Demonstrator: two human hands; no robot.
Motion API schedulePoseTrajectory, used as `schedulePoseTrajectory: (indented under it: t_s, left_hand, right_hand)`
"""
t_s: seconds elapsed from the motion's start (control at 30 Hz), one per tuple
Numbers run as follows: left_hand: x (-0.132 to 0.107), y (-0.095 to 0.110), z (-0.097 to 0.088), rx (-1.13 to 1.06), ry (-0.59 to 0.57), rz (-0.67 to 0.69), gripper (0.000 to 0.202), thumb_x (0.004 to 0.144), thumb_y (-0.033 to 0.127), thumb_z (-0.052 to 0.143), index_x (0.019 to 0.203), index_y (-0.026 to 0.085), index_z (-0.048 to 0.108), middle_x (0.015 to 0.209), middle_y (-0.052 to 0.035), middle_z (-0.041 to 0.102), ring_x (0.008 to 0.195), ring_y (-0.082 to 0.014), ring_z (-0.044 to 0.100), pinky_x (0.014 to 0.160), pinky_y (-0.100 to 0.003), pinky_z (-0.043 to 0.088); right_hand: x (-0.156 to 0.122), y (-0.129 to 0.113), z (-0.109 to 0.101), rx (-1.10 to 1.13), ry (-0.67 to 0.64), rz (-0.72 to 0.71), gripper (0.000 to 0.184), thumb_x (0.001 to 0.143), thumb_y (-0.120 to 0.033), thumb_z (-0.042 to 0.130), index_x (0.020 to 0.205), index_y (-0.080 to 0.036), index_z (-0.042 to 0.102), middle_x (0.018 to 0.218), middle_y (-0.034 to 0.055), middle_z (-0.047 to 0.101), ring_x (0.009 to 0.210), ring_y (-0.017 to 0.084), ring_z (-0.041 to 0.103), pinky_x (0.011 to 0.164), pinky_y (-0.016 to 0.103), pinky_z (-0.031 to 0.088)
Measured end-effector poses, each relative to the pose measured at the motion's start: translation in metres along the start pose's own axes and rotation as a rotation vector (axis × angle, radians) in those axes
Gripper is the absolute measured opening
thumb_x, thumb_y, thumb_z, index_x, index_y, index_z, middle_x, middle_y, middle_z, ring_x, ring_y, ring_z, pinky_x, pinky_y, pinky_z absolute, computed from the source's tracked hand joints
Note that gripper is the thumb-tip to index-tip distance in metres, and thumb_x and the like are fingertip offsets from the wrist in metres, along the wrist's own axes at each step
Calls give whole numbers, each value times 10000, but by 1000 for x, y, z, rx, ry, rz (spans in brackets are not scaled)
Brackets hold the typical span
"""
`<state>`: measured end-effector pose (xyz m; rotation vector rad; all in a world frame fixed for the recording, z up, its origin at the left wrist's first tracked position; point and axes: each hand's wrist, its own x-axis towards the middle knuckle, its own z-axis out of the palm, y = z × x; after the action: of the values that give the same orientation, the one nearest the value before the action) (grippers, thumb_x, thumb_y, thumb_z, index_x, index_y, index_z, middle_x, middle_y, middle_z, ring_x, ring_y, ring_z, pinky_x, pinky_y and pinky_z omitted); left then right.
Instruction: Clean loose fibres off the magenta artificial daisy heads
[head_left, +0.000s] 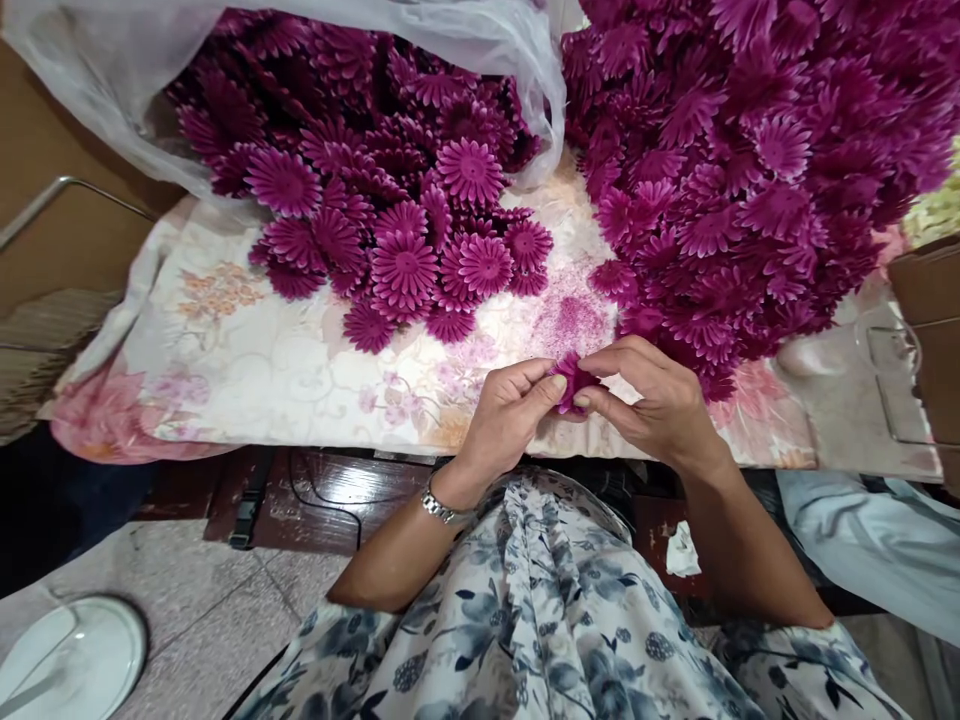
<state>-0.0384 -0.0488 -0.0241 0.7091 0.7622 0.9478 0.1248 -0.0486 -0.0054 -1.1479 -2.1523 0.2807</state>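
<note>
**Small purple flower pinched between both hands at the table edge**

The work surface is covered by a pale floral cloth [247, 350], which is spread over a dark wooden table [322, 495]. To the right, a large heap of purple fabric flowers [750, 170] is piled across the cloth and reaches nearly to the hands. At the upper left, a second, smaller pile of flowers [390, 200] is seen spilling out of a clear plastic bag [112, 90] onto the cloth. Between the two piles, a patch of purple dust [574, 320] is scattered on the cloth. A blue-and-white floral garment [540, 620] is worn over the lap below the table edge. A white plate [71, 660] is seen on the tiled floor at the lower left.

A silver wristwatch [439, 508] is worn on the left wrist. The left hand [510, 415] and the right hand [656, 400] are brought together just above the near edge of the cloth. A single purple flower piece [574, 380] is held between them, with the fingertips of both hands closed on it from either side.
</note>
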Motion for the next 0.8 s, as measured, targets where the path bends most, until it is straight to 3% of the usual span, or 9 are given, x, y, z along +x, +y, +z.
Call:
schedulePoseTrajectory:
  t_s: [0.23,0.47,0.57,0.67,0.8]
  left_hand:
    - [-1,-7,-6,74,-93,1,210,722,329,707,775,129,668,668,-5,631,620,-95,612,669,-242,561]
    - [-3,-12,-5,41,-15,24,214,718,335,709,714,125,668,626,4,615,571,-81,580,588,-218,547]
    - [-4,-10,-5,42,6,-1,208,701,332,723,702,130,672,597,9,614,527,-77,573,541,-207,537]
    - [-4,-6,-5,40,48,-27,236,683,354,729,685,126,668,565,6,608,509,-89,574,525,-223,547]
    - [-3,-3,-3,24,68,-45,265,664,375,735,684,124,652,565,15,594,504,-87,560,516,-242,559]
  right_hand:
    - [-3,-1,10,68,40,83,67,811,-170,580,751,-186,555,657,-1,574,614,113,540,567,250,440]
    - [-7,-7,12,7,111,113,99,846,-175,539,757,-186,581,629,-14,598,572,95,552,547,222,429]
    - [-11,1,8,-61,217,182,77,842,-197,555,778,-191,599,653,-12,623,569,97,562,534,223,424]
    - [-18,16,-5,-317,311,221,124,853,-201,527,888,-197,646,749,30,655,697,147,600,645,279,456]
    - [-24,18,-20,-586,280,204,278,837,-251,567,1106,-219,628,1034,96,653,954,237,585,848,407,415]
